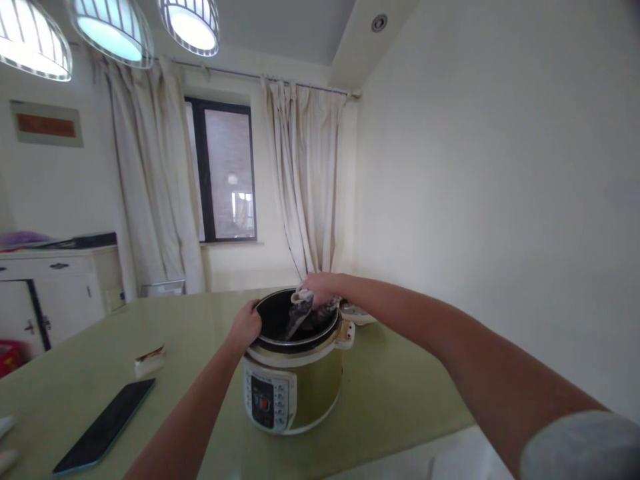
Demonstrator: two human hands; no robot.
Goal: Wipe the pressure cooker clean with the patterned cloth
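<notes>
An electric pressure cooker (320, 390) stands on the green tabletop, its control panel facing me and no lid on top. Inside sits a dark inner pot (273, 320) with a metal rim. My left hand (246, 325) grips that rim on the left side, fingers closed over the edge. At the far right of the opening, my right hand (323, 288) is closed on a crumpled grey-and-white cloth (300, 310), part of which hangs down into the pot. The right fingertips are partly hidden by the cloth and the pot.
A dark phone (105, 427) lies on the green table (200, 333) at the left, near a small white-and-brown object (149, 360). Behind the cooker is a pale round item (357, 312), partly hidden. A white cabinet (65, 280) stands at the far left. A wall borders the right.
</notes>
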